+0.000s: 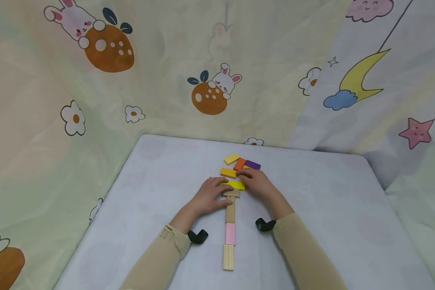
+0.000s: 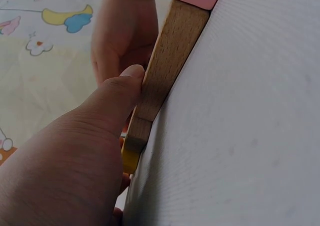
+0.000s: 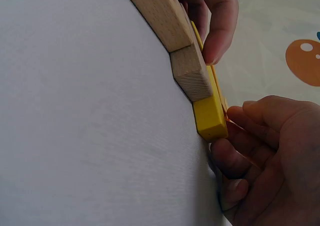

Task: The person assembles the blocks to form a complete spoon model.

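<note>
A row of blocks runs away from me: a pale wooden block (image 1: 228, 257), a pink block (image 1: 230, 233), a long brown wooden block (image 1: 230, 212), a short wooden block set crosswise (image 1: 232, 193) and a bright yellow block (image 1: 235, 185). My left hand (image 1: 211, 196) reaches over the row from the left, thumb against the long brown block and fingers near the yellow block's left end. From the right, my right hand (image 1: 257, 183) has its fingertips beside the bright yellow block and a deeper yellow block (image 1: 227, 172). Its fingers partly hide the contact.
Beyond the hands lie a light yellow block (image 1: 231, 159), an orange block (image 1: 240, 164) and a purple block (image 1: 253, 164), with another yellow piece partly covered. A white cloth covers the table (image 1: 148, 181). A printed curtain (image 1: 159, 80) stands behind it.
</note>
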Action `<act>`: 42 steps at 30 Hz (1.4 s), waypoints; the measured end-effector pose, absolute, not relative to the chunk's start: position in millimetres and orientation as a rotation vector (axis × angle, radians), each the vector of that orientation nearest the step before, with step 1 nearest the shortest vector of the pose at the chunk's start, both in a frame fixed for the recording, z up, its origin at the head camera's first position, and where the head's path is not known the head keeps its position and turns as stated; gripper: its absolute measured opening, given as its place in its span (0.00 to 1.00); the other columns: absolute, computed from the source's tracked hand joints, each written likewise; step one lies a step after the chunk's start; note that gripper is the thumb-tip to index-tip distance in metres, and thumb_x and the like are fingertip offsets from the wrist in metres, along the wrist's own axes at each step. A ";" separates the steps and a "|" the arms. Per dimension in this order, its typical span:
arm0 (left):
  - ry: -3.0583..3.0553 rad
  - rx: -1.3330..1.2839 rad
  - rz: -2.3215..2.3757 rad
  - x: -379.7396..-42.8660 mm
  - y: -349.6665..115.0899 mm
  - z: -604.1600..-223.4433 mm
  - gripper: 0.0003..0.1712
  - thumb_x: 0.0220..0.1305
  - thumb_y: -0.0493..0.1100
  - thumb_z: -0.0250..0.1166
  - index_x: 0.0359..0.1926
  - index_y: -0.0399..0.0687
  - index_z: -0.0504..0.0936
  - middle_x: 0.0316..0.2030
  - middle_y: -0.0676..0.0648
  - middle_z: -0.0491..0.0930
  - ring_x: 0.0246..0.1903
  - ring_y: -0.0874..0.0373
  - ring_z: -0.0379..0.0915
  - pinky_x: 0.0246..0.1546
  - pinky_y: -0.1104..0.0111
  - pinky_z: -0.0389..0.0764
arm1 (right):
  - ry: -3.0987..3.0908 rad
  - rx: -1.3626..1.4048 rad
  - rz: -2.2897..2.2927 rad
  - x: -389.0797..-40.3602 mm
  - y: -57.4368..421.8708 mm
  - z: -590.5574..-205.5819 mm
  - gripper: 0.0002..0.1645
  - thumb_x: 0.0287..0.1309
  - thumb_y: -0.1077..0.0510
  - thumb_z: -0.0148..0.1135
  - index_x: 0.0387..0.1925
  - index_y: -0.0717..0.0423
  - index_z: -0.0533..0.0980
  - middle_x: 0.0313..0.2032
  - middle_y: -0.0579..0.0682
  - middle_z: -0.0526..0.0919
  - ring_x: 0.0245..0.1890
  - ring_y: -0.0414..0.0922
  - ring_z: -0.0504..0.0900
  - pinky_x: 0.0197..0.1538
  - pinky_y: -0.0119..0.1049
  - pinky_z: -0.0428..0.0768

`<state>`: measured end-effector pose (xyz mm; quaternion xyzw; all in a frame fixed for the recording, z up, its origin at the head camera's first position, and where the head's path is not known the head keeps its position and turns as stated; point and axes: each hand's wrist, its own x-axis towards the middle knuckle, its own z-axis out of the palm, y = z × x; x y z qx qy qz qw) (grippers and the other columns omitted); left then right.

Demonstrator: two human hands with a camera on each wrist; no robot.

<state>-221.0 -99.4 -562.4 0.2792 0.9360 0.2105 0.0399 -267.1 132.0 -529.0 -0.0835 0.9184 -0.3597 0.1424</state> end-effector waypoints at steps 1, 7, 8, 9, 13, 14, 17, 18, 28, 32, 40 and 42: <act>2.867 0.856 0.645 -221.1 -99.3 -562.5 0.31 0.64 0.73 0.55 0.64 0.72 0.74 0.70 0.56 0.63 0.73 0.55 0.54 0.78 0.53 0.45 | 2.633 -0.255 -1.022 -270.3 131.1 -526.9 0.18 0.71 0.46 0.54 0.58 0.38 0.78 0.59 0.46 0.79 0.57 0.50 0.75 0.63 0.53 0.75; 2.876 0.870 0.639 -222.8 -98.9 -566.0 0.32 0.63 0.75 0.53 0.64 0.73 0.73 0.71 0.56 0.62 0.72 0.55 0.54 0.78 0.52 0.46 | 2.615 -0.304 -0.959 -290.1 124.9 -521.4 0.22 0.68 0.45 0.58 0.62 0.38 0.76 0.64 0.46 0.76 0.63 0.51 0.72 0.68 0.56 0.70; 2.876 0.872 0.639 -223.3 -99.1 -566.5 0.32 0.63 0.75 0.52 0.64 0.74 0.73 0.71 0.56 0.62 0.72 0.55 0.54 0.78 0.52 0.46 | 2.619 -0.306 -0.950 -293.6 123.8 -521.7 0.23 0.66 0.45 0.60 0.61 0.38 0.76 0.64 0.45 0.76 0.63 0.51 0.72 0.69 0.57 0.69; 2.878 0.875 0.639 -223.6 -99.3 -567.0 0.32 0.63 0.75 0.53 0.64 0.74 0.73 0.71 0.56 0.62 0.72 0.55 0.54 0.78 0.53 0.46 | 2.621 -0.311 -0.940 -296.9 122.7 -522.0 0.23 0.65 0.44 0.62 0.61 0.39 0.76 0.64 0.46 0.76 0.64 0.52 0.71 0.70 0.58 0.67; 2.877 0.871 0.641 -223.8 -99.8 -567.1 0.31 0.64 0.74 0.53 0.64 0.73 0.74 0.70 0.56 0.63 0.72 0.55 0.54 0.78 0.53 0.46 | 2.645 -0.341 -0.864 -306.9 116.2 -523.4 0.22 0.62 0.45 0.65 0.57 0.40 0.78 0.61 0.47 0.77 0.62 0.51 0.72 0.69 0.56 0.69; 2.876 0.871 0.640 -223.6 -99.9 -567.2 0.31 0.64 0.74 0.53 0.64 0.73 0.74 0.70 0.56 0.63 0.72 0.55 0.54 0.78 0.53 0.46 | 2.656 -0.341 -0.840 -308.5 114.8 -523.6 0.21 0.62 0.45 0.65 0.57 0.41 0.79 0.60 0.47 0.78 0.61 0.50 0.73 0.68 0.55 0.70; 2.873 0.877 0.650 -223.3 -99.8 -567.1 0.31 0.64 0.74 0.54 0.64 0.73 0.74 0.70 0.56 0.63 0.72 0.55 0.55 0.78 0.53 0.46 | 2.706 -0.363 -0.776 -311.9 112.5 -523.8 0.21 0.66 0.48 0.62 0.59 0.43 0.77 0.58 0.48 0.79 0.58 0.49 0.75 0.67 0.53 0.72; 2.874 0.883 0.650 -223.4 -99.9 -567.2 0.31 0.64 0.74 0.54 0.64 0.73 0.74 0.70 0.56 0.63 0.72 0.55 0.55 0.78 0.53 0.46 | 2.724 -0.364 -0.769 -312.7 112.0 -523.7 0.21 0.67 0.50 0.61 0.61 0.44 0.77 0.57 0.48 0.80 0.57 0.49 0.75 0.66 0.52 0.73; 2.874 0.892 0.643 -224.6 -101.2 -566.3 0.31 0.64 0.74 0.53 0.65 0.73 0.73 0.70 0.56 0.63 0.72 0.56 0.55 0.78 0.54 0.46 | 2.829 -0.245 -0.922 -315.3 109.7 -529.6 0.14 0.70 0.55 0.57 0.54 0.50 0.78 0.52 0.51 0.82 0.54 0.50 0.78 0.62 0.49 0.77; 2.884 0.899 0.638 -225.1 -100.8 -566.9 0.31 0.65 0.73 0.53 0.64 0.73 0.73 0.70 0.56 0.63 0.72 0.56 0.56 0.78 0.54 0.46 | 2.839 -0.274 -0.936 -316.0 111.1 -529.9 0.17 0.71 0.54 0.56 0.57 0.47 0.79 0.57 0.50 0.81 0.60 0.51 0.76 0.66 0.52 0.73; 2.891 0.907 0.652 -225.1 -100.4 -568.4 0.31 0.64 0.74 0.54 0.64 0.73 0.74 0.70 0.56 0.64 0.71 0.56 0.56 0.77 0.53 0.48 | 2.741 -0.292 -0.771 -320.4 101.0 -520.7 0.27 0.70 0.43 0.55 0.66 0.44 0.72 0.68 0.53 0.71 0.69 0.55 0.66 0.72 0.57 0.63; 2.898 0.913 0.646 -224.9 -100.2 -568.7 0.31 0.64 0.74 0.53 0.64 0.73 0.74 0.69 0.56 0.65 0.71 0.55 0.57 0.77 0.52 0.48 | 2.728 -0.295 -0.718 -320.2 96.5 -518.7 0.34 0.66 0.38 0.59 0.69 0.46 0.69 0.69 0.54 0.68 0.68 0.54 0.67 0.72 0.56 0.64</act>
